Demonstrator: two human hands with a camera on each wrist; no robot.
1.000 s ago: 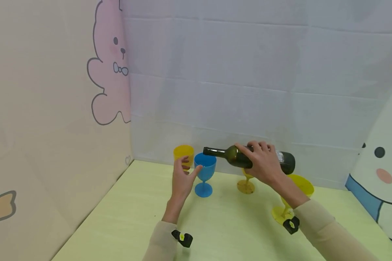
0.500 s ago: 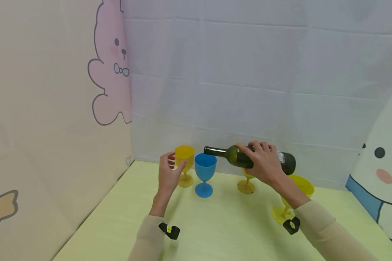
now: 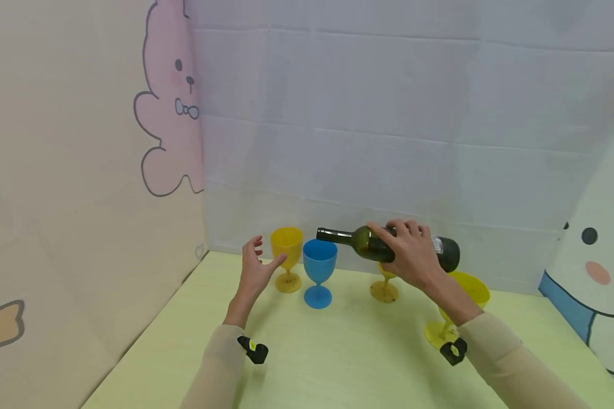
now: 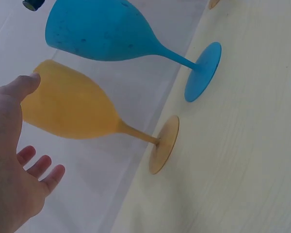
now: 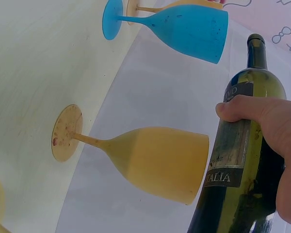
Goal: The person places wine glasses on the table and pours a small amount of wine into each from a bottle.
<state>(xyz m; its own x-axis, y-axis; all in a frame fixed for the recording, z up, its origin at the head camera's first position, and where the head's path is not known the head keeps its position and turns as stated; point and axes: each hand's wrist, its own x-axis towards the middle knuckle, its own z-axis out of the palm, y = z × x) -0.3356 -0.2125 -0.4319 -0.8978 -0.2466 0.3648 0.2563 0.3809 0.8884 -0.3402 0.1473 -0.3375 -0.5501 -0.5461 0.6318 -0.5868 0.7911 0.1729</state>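
Observation:
My right hand [image 3: 413,255] grips a dark green wine bottle [image 3: 365,244] from above, tilted nearly level with its neck to the left. The bottle's mouth is above the rim of a blue goblet [image 3: 319,264], which stands upright; no liquid shows. Beside a yellow goblet [image 3: 286,247], left of the blue one, my left hand [image 3: 254,274] is spread with thumb and fingers apart. In the left wrist view its thumb overlaps the yellow goblet's rim [image 4: 46,65]; whether they touch I cannot tell. Another yellow goblet [image 5: 157,160] stands partly behind the bottle.
A further yellow goblet [image 3: 468,287] stands at the right, partly hidden by the right forearm. The pale yellow table [image 3: 332,358] meets a white cloth backdrop [image 3: 337,113] behind the goblets. A patterned cloth wall [image 3: 82,170] rises along the left edge.
My left hand has moved left from beside the blue goblet to the left side of the yellow goblet, and its fingers have spread. The bottle and right hand are nearly still.

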